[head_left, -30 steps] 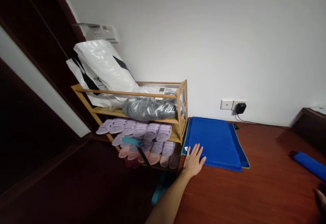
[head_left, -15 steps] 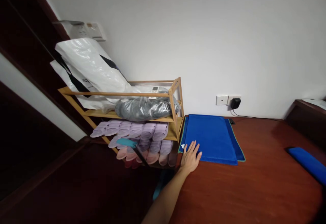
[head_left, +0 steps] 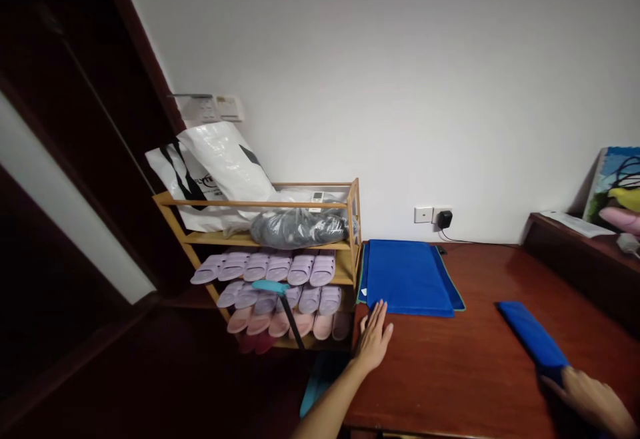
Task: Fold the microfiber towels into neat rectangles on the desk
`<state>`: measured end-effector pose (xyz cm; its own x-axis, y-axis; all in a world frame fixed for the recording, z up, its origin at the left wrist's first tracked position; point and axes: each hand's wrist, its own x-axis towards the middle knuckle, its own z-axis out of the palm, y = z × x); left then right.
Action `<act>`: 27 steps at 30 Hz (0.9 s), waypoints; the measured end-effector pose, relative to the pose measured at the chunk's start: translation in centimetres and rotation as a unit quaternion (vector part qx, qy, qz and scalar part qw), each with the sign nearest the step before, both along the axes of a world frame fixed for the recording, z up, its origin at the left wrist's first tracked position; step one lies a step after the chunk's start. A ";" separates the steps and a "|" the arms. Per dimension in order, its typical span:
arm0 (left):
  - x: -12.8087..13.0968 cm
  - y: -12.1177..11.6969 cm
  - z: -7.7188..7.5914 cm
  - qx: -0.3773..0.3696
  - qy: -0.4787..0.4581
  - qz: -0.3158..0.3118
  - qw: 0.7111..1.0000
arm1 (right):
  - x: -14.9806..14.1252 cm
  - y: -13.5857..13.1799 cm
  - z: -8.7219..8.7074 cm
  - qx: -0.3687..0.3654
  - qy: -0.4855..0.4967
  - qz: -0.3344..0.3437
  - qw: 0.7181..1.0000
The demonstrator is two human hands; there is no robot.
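Observation:
My left hand (head_left: pixel 373 342) lies open on the reddish-brown wooden table (head_left: pixel 430 372), fingers outstretched. Its fingertips meet the near edge of a flat stack of blue cloths (head_left: pixel 407 279). A green-edged cloth shows from beneath the top one, and a small white tag sticks out at the left. At the lower right, my right hand (head_left: pixel 595 399) is closed on the near end of a long, narrow folded blue cloth (head_left: pixel 535 336), which rests on the table. Blur and shadow hide part of that grip.
Left of the table stands a wooden rack (head_left: pixel 353 226) with lilac and pink slippers (head_left: pixel 257 266), a white bag (head_left: pixel 225 166) and a plastic-wrapped dark bundle (head_left: pixel 300 226). A teal-topped pole (head_left: pixel 290 312) leans before it. A black plug (head_left: pixel 444 219) trails a cord; a raised shelf (head_left: pixel 565 246) borders the right.
The view has shifted, bringing my right hand and more of the folded cloth strip into sight. My left hand has slid nearer me, from on the stack to its near edge.

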<state>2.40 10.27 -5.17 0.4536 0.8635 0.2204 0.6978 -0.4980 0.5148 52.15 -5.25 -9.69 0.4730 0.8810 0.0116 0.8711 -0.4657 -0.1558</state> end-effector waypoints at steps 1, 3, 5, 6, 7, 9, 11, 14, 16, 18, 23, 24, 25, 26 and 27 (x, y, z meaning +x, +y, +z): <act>-0.4 -0.8 -0.2 -0.010 -0.013 -0.002 1.000 | -0.5 -0.1 -0.2 -0.025 0.002 0.028 0.999; -1.1 -2.2 -0.6 -0.023 -0.033 -0.001 0.999 | -1.7 -0.2 -0.4 -0.067 0.007 0.067 0.995; -1.7 -3.6 -0.9 -0.028 -0.043 0.005 0.999 | -3.3 -0.3 -0.1 -0.076 0.025 0.062 0.995; -1.9 -4.1 -1.0 -0.026 -0.045 0.007 0.999 | -4.2 -0.3 0.1 -0.072 0.039 0.058 0.995; -2.0 -4.6 -1.1 -0.021 -0.047 0.005 0.999 | -5.2 -0.2 0.4 -0.062 0.057 0.052 0.995; -2.2 -5.3 -1.1 0.001 -0.048 -0.002 0.999 | -7.4 0.1 1.0 -0.037 0.092 0.042 0.994; -2.4 -5.7 -0.9 0.028 -0.050 -0.013 0.998 | -9.3 0.5 1.5 -0.018 0.117 0.042 0.992; -2.4 -6.0 -0.6 0.050 -0.055 -0.015 0.997 | -11.2 0.9 1.8 -0.008 0.136 0.037 0.990; -2.4 -6.1 -0.5 0.053 -0.061 -0.009 0.997 | -12.1 0.7 1.7 -0.005 0.148 0.035 0.988; -2.4 -6.1 -0.4 0.053 -0.067 0.002 0.996 | -13.0 0.0 1.6 0.003 0.159 0.040 0.986; -2.4 -6.2 -0.6 0.056 -0.079 0.018 0.995 | -16.1 -2.0 1.6 0.064 0.159 0.009 0.985; -2.4 -6.2 -0.6 0.057 -0.081 0.017 0.995 | -16.5 -2.2 1.6 0.073 0.159 0.001 0.985; -2.4 -6.2 -0.7 0.057 -0.083 0.017 0.995 | -16.8 -2.3 1.7 0.079 0.161 -0.004 0.984; -2.4 -6.2 -0.7 0.056 -0.085 0.019 0.995 | -17.0 -2.4 1.8 0.085 0.166 -0.005 0.983; -2.4 -6.2 -0.8 0.053 -0.086 0.022 0.995 | -17.1 -2.4 1.9 0.090 0.171 -0.005 0.981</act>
<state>-0.05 4.12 -5.93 0.3626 0.8495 0.3832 0.6266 -0.5266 0.5745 35.05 -7.64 -7.83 0.4854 0.8743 0.0064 0.7491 -0.4121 -0.5187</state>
